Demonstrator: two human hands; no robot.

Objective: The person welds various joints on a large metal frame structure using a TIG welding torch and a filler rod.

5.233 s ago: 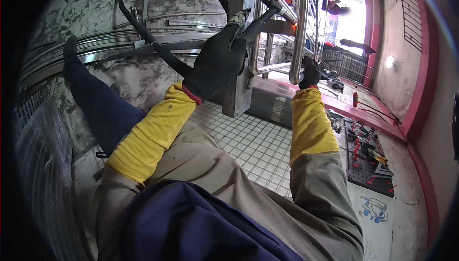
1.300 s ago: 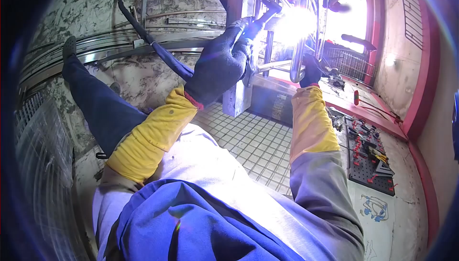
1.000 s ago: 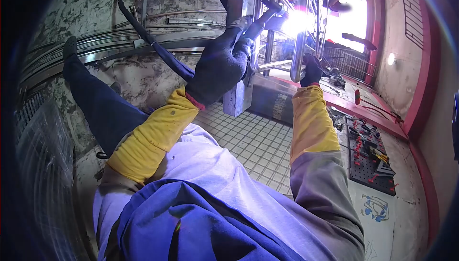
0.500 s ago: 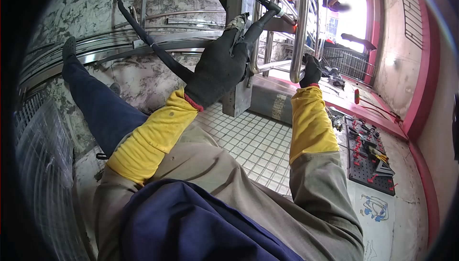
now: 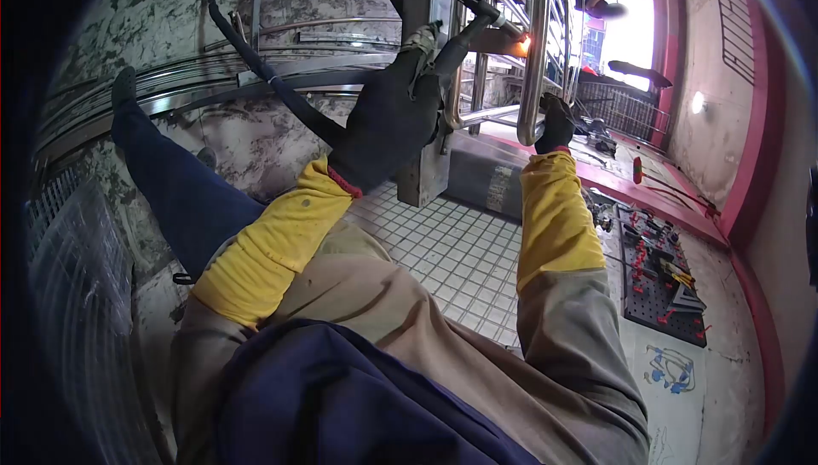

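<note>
My left hand (image 5: 388, 124), in a black glove, is closed around the handle of a welding torch (image 5: 484, 15). The torch's nozzle points right, and a bright orange glow shows at its tip against a bent steel tube (image 5: 534, 56). A dark cable runs from that hand up to the left. On the right, my right hand (image 5: 556, 127), also black-gloved, is closed at the tube's lower bend; its fingertips are partly hidden. Both forearms wear yellow cuffs. Other shiny tubes form a metal frame (image 5: 487, 115) beside the square steel post (image 5: 423, 179).
Long metal tubes (image 5: 196, 81) lie at the left. Plastic-wrapped stock (image 5: 81, 269) is at lower left. A black pegboard with tools (image 5: 660, 294) lies at the right, near a pink ledge (image 5: 630, 201). White tiles (image 5: 452, 252) show below the post.
The orange glow at the torch tip has become larger and brighter, and the surroundings look darker. Both hands stay in nearly the same place.
</note>
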